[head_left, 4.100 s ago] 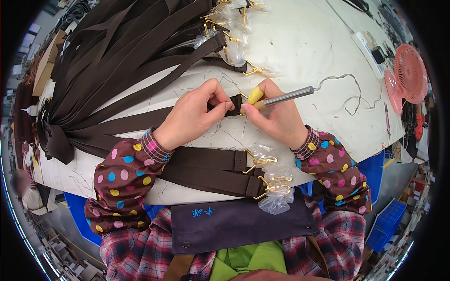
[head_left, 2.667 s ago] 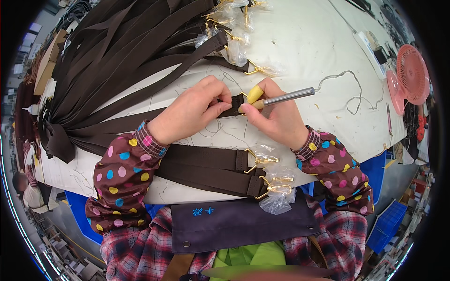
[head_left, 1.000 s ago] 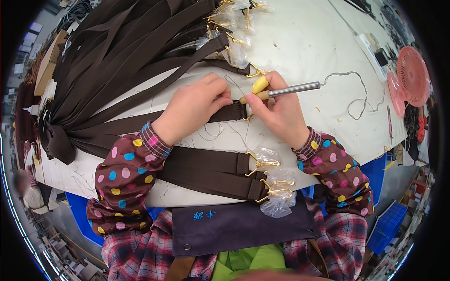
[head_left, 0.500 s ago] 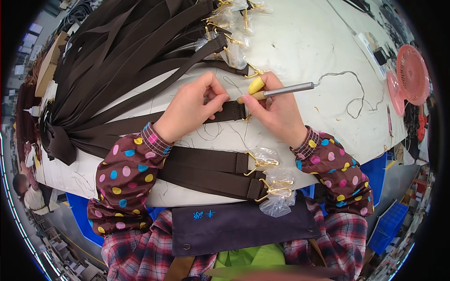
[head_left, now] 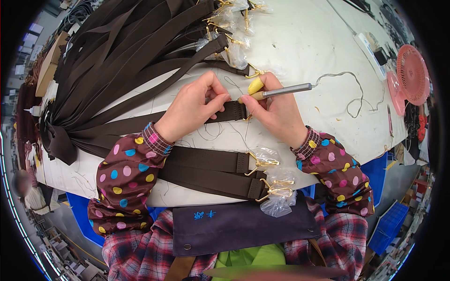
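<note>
My left hand (head_left: pixel 193 107) is closed in a pinch over the stitched end of a dark brown webbing strap (head_left: pixel 230 112); whatever its fingertips hold is too small to make out. Across from it, my right hand (head_left: pixel 277 112) grips a corded pen-shaped tool (head_left: pixel 287 90) with a tan front part and a grey metal barrel. Its tip points left, close to my left fingertips. A yellow finger cover (head_left: pixel 255 86) sits on a right-hand finger. Partly hidden by the right hand is the gold hook at this strap's end. Loose dark threads (head_left: pixel 210 132) lie around the strap.
Two brown straps (head_left: pixel 206 161) with gold snap hooks (head_left: pixel 277 191) in clear plastic lie nearer me. A large strap bundle (head_left: pixel 122 51) fills the far left. On the right are a power strip (head_left: pixel 373 56), a pink fan (head_left: pixel 412 75) and the tool's grey cord (head_left: pixel 361 89).
Very little differs. The tool's barrel has shifted slightly to the left, while both hands keep nearly the same place and grip.
</note>
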